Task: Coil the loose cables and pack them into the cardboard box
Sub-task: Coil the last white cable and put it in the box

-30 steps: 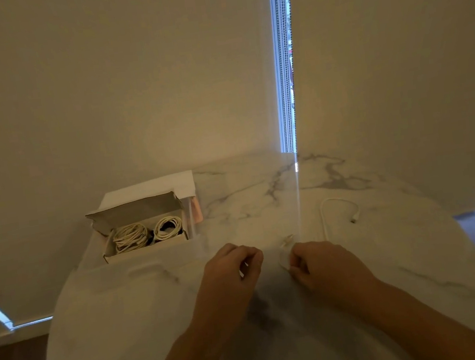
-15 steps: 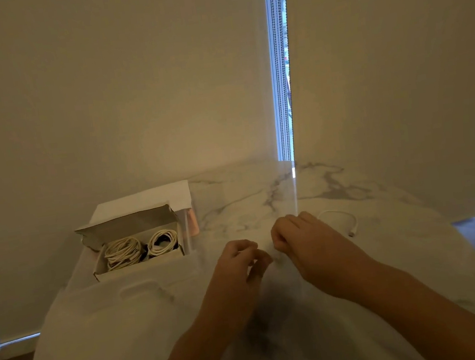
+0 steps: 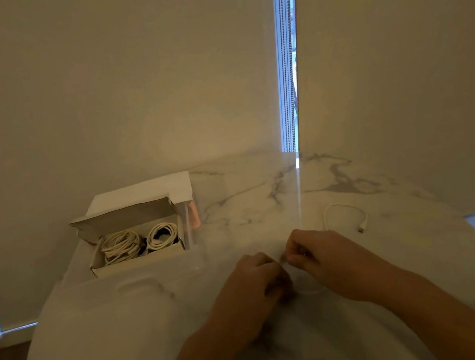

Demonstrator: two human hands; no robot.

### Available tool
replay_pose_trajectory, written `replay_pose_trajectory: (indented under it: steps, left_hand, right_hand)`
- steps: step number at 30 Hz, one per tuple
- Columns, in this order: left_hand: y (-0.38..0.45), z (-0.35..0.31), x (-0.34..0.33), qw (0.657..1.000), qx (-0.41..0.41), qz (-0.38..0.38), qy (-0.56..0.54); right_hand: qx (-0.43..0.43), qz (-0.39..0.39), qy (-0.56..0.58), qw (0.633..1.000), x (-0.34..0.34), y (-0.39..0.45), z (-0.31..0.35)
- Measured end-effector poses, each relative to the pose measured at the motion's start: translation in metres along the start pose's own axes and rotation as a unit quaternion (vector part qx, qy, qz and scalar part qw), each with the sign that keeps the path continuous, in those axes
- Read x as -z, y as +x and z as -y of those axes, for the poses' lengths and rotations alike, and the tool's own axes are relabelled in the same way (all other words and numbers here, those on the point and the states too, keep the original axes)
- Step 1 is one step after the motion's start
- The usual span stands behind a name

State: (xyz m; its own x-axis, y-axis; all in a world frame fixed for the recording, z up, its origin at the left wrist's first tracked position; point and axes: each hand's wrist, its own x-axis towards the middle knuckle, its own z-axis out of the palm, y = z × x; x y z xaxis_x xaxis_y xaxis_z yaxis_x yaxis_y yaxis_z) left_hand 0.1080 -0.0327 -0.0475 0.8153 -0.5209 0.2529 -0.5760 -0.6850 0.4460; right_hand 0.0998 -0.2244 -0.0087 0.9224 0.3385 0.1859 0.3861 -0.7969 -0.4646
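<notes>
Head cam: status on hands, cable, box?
Left hand and right hand pinch a thin white cable, fingers curled, close together. Cardboard box open, two coils inside. Nothing between hands and box.

No readable text, labels, brands or numbers anywhere in frame. Cardboard box [image 3: 133, 223] at left centre shows blank flaps and walls, no print visible. Marble table [image 3: 247, 196] carries veining only.
</notes>
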Motion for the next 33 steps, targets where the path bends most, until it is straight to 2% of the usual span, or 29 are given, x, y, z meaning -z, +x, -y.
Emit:
replay_pose_trajectory:
  steps: [4,12,19,25,33]
  left_hand:
    - [-0.002,0.002,-0.001,1.000,0.004,-0.016,-0.009]
    - [0.003,0.003,0.014,0.988,0.043,-0.131,-0.070]
    - [0.010,-0.002,0.033,0.965,0.096,-0.184,-0.158]
    - [0.019,-0.002,0.036,0.951,0.107,-0.147,-0.251]
    - [0.028,-0.004,0.040,0.941,0.102,-0.141,-0.291]
  right_hand:
    - [-0.006,0.010,0.004,1.000,0.002,-0.004,0.001]
    - [0.025,0.003,0.032,0.999,0.015,-0.001,0.016]
    - [0.055,-0.045,-0.035,0.997,0.027,0.018,0.023]
    - [0.050,-0.119,-0.029,0.991,0.035,0.042,0.027]
    - [0.018,-0.225,0.011,0.974,0.027,0.058,0.016]
